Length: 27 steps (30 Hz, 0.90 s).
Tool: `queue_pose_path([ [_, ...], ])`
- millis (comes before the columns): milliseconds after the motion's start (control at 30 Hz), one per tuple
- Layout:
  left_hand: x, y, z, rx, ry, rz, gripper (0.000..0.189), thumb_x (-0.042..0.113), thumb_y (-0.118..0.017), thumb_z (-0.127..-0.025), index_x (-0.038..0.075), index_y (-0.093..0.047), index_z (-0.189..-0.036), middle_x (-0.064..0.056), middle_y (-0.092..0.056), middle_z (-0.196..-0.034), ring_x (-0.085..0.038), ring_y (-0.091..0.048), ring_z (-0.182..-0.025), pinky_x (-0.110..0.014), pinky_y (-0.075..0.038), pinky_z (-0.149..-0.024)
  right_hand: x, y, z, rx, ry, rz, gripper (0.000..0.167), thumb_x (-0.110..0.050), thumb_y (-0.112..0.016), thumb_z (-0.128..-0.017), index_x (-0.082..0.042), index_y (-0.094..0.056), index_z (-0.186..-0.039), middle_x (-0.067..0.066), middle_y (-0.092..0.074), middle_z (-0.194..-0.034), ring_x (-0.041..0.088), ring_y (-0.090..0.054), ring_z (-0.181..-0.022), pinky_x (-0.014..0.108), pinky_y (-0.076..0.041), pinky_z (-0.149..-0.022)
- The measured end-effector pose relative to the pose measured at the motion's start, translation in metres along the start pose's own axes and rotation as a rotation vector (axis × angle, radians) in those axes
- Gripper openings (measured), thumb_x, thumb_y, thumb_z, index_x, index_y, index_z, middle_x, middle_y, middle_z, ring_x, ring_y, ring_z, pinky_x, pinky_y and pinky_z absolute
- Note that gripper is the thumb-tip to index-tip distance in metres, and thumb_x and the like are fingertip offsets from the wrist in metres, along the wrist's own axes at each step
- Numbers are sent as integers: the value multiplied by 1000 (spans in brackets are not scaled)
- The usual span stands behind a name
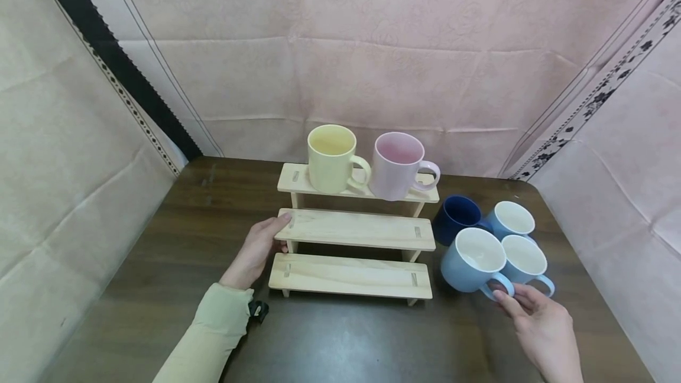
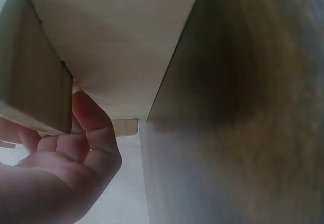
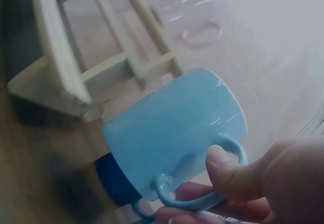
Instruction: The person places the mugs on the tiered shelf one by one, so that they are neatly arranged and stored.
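Note:
My right hand (image 1: 542, 324) pinches the handle of a light blue mug (image 1: 468, 268), which in the right wrist view is raised off the table, thumb on the handle (image 3: 235, 150). With its thumb on top and fingers beneath, my left hand (image 1: 260, 250) grips the left end of the middle step of a three-tier wooden rack (image 1: 353, 228). On the top step stand a yellow mug (image 1: 326, 164) and, right of it, a pink mug (image 1: 393, 173), both upright with handles to the right. The middle and bottom steps bear nothing.
Right of the rack, a dark blue mug (image 1: 452, 217) and two more light blue mugs, one at the back (image 1: 511, 217) and one nearer (image 1: 527, 256), stand close together on the brown table (image 1: 340, 341). Pale cloth (image 1: 372, 87) hangs behind and at both sides.

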State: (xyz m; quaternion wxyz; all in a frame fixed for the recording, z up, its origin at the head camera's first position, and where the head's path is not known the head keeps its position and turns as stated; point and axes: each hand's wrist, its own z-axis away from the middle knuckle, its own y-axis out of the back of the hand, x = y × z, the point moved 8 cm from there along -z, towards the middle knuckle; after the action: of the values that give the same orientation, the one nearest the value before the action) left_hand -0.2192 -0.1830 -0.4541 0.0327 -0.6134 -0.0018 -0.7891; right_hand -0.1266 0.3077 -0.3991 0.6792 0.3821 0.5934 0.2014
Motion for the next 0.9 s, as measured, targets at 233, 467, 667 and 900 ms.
queue_pose_path([
  [233, 2, -5, -1, -19, 3, 1, 48, 48, -60, -94, 1, -60, -105, -1, -57, -77, -16, -50, -63, -30, -45, -65, -21, 14, 11, 26, 82, -81, 33, -28, -74, -88, -2, -69, -107, 11, -74, -91, -2, -67, -69, 7, -44, -61],
  [467, -3, 1, -1, 8, 16, 11, 51, 48, -61, -93, -1, -59, -107, -2, -57, -80, -16, -50, -65, -31, -46, -65, -45, 17, 17, -32, 99, -107, 36, -32, -73, -88, -5, -69, -112, 6, -73, -98, -4, -66, -78, 8, -46, -66],
  [667, -3, 2, -1, 12, 7, 12, 51, 48, -60, -95, -2, -59, -108, -2, -57, -79, -15, -50, -64, -30, -46, -65, -72, 18, 21, -37, 198, -120, 29, -31, -73, -88, -12, -71, -110, 0, -74, -98, 1, -68, -83, 10, -48, -69],
  [900, -1, -1, 0, 2, 7, 4, 49, 47, -59, -95, -1, -59, -106, -1, -57, -79, -15, -50, -65, -31, -46, -66, -105, 8, 24, -73, 326, -220, 19, -21, -72, -89, -12, -71, -106, -1, -74, -99, 8, -70, -86, 19, -54, -72],
])
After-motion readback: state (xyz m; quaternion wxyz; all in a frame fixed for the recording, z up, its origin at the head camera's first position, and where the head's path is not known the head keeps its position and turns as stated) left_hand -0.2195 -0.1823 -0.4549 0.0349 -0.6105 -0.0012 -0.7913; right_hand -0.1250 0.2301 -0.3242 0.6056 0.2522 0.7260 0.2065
